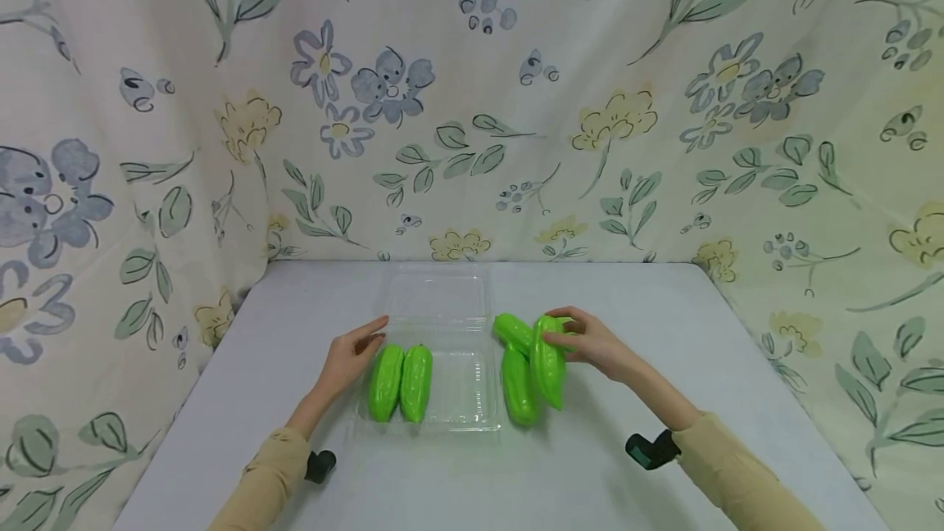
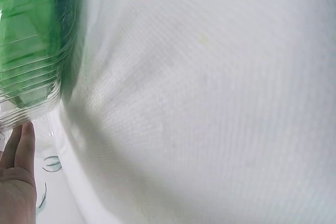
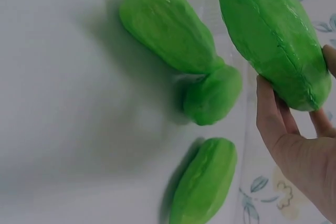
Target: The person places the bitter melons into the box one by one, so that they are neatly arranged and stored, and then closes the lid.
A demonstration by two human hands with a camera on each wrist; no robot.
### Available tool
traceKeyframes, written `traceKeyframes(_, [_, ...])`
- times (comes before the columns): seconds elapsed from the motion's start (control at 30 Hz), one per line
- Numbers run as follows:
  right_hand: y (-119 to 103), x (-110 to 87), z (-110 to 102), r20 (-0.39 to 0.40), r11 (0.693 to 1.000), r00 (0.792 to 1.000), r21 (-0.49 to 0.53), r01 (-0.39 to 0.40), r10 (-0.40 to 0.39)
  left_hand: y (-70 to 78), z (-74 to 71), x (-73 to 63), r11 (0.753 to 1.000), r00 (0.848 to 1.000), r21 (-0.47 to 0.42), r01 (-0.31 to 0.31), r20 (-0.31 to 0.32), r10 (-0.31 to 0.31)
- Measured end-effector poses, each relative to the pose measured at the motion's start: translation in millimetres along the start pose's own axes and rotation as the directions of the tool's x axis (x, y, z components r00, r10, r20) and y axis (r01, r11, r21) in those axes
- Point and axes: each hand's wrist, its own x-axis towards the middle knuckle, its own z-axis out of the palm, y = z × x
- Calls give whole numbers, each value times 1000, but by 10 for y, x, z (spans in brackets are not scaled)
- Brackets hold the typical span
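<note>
My right hand grips a glossy, ridged green gourd-shaped vegetable, fingers and thumb around one end, raised above similar ones on the table. In the right wrist view, the held vegetable tapers at its far end. My left hand is at the left side of an opened clear plastic box, its straight fingers touching the ribbed edge in the left wrist view. Two green vegetables lie side by side in the left part of the box.
Loose green vegetables lie right of the box: one lengthwise, one slanted behind it. The right wrist view shows another vegetable apart from them. The box's clear lid lies back on the white table; a floral curtain hangs behind.
</note>
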Motion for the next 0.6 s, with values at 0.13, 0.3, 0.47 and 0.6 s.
traceKeyframes(0.13, [4,22,74,0,1000,1000,16,12,-12,2,-3,3,1000,1000,5,12,-1,-12])
traceKeyframes(0.3, [34,47,185,-7,998,1000,66,-7,7,118,-20,-5,1000,1000,6,18,-5,-18])
traceKeyframes(0.47, [39,70,304,-33,992,999,120,-33,37,348,-66,-34,1000,1000,-6,16,14,-16])
traceKeyframes(0.6, [25,117,374,-43,990,998,134,-42,48,404,-84,-42,1000,1000,-12,20,22,-20])
